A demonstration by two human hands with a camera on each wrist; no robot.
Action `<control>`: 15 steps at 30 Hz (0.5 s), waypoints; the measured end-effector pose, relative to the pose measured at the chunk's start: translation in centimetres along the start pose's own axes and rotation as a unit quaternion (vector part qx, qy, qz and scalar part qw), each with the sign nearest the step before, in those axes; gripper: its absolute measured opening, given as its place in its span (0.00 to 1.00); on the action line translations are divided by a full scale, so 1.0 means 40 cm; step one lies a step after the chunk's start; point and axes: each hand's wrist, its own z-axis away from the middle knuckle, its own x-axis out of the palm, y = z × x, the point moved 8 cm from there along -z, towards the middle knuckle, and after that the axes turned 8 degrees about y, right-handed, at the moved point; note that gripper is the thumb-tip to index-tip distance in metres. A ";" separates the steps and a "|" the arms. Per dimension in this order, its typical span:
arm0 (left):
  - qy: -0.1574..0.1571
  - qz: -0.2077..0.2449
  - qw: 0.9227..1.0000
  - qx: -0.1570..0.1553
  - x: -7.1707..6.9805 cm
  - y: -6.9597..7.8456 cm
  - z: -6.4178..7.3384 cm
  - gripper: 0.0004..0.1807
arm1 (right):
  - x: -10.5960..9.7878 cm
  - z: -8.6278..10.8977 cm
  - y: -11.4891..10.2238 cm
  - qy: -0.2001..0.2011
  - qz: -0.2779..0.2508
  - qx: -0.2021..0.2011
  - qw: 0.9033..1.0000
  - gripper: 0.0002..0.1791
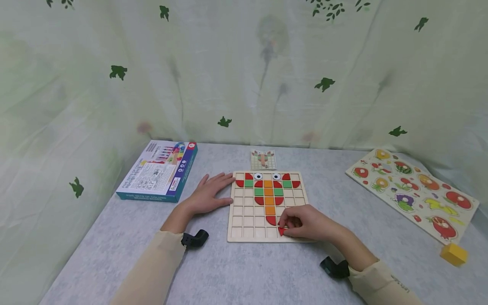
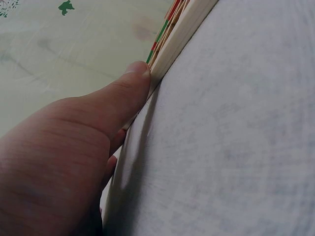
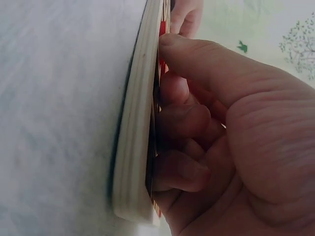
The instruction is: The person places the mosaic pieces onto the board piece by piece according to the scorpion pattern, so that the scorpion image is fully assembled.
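Note:
A wooden grid board (image 1: 242,232) lies on the table, with red, green and orange pieces and two eye pieces set in its squares. The left hand (image 1: 207,195) lies flat at the board's left side, fingers straight, thumb and fingertips against the edge. Its thumb (image 2: 130,81) meets the board's side in the left wrist view. Low on the board, the right hand (image 1: 309,222) pinches a small red piece (image 1: 281,231) between thumb and fingers, just below a red rounded piece (image 1: 271,220). The other right fingers (image 3: 182,120) curl over the board, partly covering its lower right squares.
Behind the board lies a small pattern card (image 1: 263,161) with a similar figure. A blue and white box (image 1: 156,171) is at the left. To the right are a fruit picture board (image 1: 415,190) and a yellow block (image 1: 453,254). A printed curtain (image 1: 244,76) hangs behind the table.

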 end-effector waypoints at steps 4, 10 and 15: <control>0.000 0.002 1.000 0.001 -0.001 0.002 -0.001 0.40 | 0.000 0.000 -0.002 0.006 0.002 0.002 1.000 0.06; -0.002 0.004 1.000 -0.003 -0.001 0.002 0.001 0.40 | 0.001 0.000 0.002 0.006 -0.002 0.005 1.000 0.06; -0.002 0.005 1.000 -0.004 -0.001 0.001 0.001 0.40 | -0.010 0.001 0.013 0.024 -0.013 0.025 0.999 0.05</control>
